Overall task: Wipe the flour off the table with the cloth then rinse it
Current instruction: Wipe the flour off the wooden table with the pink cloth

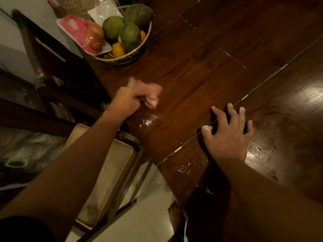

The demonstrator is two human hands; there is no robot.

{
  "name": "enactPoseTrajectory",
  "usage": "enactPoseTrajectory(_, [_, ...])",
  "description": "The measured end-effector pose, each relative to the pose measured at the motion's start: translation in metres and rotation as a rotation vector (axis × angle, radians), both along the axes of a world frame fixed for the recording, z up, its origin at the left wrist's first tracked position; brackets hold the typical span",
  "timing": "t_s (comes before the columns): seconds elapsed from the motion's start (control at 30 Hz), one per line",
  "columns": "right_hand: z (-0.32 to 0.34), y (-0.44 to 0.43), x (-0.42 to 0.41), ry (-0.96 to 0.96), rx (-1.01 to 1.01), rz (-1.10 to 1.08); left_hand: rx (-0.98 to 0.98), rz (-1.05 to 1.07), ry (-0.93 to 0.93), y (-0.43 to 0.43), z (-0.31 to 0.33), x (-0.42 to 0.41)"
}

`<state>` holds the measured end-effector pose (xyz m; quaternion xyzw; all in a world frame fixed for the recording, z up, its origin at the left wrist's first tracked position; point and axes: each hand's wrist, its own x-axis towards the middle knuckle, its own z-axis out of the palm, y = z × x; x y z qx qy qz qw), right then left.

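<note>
**At the table edge: wiping under way, flour still down, rinse not started**

Far left, off the table: beige rectangular metal tray (104,172) on a lower rack, not involved. Above it, woven round basket (138,53) holding green and yellow fruit, on the table corner, well clear of the wipe.

Left hand (125,102) is clenched around the crumpled pale pink cloth (150,94), near the table's left edge. Cloth bunches out past the knuckles toward the basket side; fingers wrapped over it, wad pressed on the wood or just above, motion blur makes contact hard to confirm.

Just beside the cloth, on the near side, a small white flour patch (149,121) sits unwiped on the dark brown wooden plank table (201,70). Further right and nearer, more scattered white flour specks (183,168) by the seam between planks.

Right hand (229,135) lies flat, fingers spread and released, bracing on the table across the seam, holding nothing; its fingertips (242,110) are dusted white.

Progress judgement: early to middle. Both flour spots remain, the glossy right section looks mostly clean, the rinse is still ahead. No sink in view.
</note>
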<state>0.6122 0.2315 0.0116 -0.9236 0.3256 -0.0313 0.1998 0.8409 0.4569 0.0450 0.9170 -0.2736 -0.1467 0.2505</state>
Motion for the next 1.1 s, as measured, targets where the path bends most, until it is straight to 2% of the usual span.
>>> enactPoseTrajectory(0.07, [0.000,0.000,0.000,0.003,-0.006,-0.005,0.058,0.352,-0.181,0.016,-0.010,0.006])
enactPoseTrajectory(0.1, [0.000,0.000,0.000,0.003,-0.010,-0.006,0.095,0.442,-0.241,0.016,-0.017,-0.002])
enactPoseTrajectory(0.2, [-0.001,0.000,0.000,-0.001,-0.016,-0.003,0.082,0.510,-0.257,0.001,-0.032,-0.053])
enactPoseTrajectory(0.27, [0.001,0.000,0.000,-0.012,-0.018,-0.004,0.066,0.470,-0.216,-0.012,-0.036,-0.100])
enactPoseTrajectory(0.4, [0.003,0.001,0.000,-0.025,-0.018,-0.010,0.196,0.069,-0.112,-0.028,-0.036,-0.174])
enactPoseTrajectory(0.47, [0.003,0.001,0.001,-0.026,-0.022,-0.016,0.161,-0.067,-0.155,-0.025,-0.020,-0.177])
enactPoseTrajectory(0.57, [0.002,0.002,0.001,-0.021,-0.031,-0.021,0.044,-0.031,-0.250,-0.025,0.002,-0.136])
enactPoseTrajectory(0.67, [0.002,0.002,0.000,-0.022,-0.038,-0.019,-0.044,0.245,-0.310,-0.034,-0.008,-0.073])
enactPoseTrajectory(0.73, [0.004,0.002,0.000,-0.019,-0.031,-0.019,-0.022,0.424,-0.267,-0.058,-0.021,-0.050])
enactPoseTrajectory(0.77, [0.005,0.002,0.001,-0.016,-0.024,-0.019,0.057,0.464,-0.241,-0.080,-0.024,-0.048])
enactPoseTrajectory(0.83, [0.006,0.002,0.001,-0.005,-0.031,-0.021,0.122,0.391,-0.225,-0.123,-0.023,-0.063])
enactPoseTrajectory(0.93, [0.005,0.001,0.002,-0.007,-0.040,-0.030,0.115,-0.056,-0.220,-0.141,-0.031,-0.121])
enactPoseTrajectory(0.97, [0.005,-0.001,0.002,-0.017,-0.032,-0.038,0.004,-0.165,-0.173,-0.127,-0.030,-0.135])
enactPoseTrajectory(1.03, [0.005,-0.002,0.000,-0.026,-0.011,-0.038,-0.196,-0.199,-0.046,-0.085,-0.024,-0.142])
enactPoseTrajectory(1.1, [0.005,-0.003,-0.001,-0.037,0.004,-0.026,-0.233,-0.053,0.038,-0.044,-0.019,-0.134])
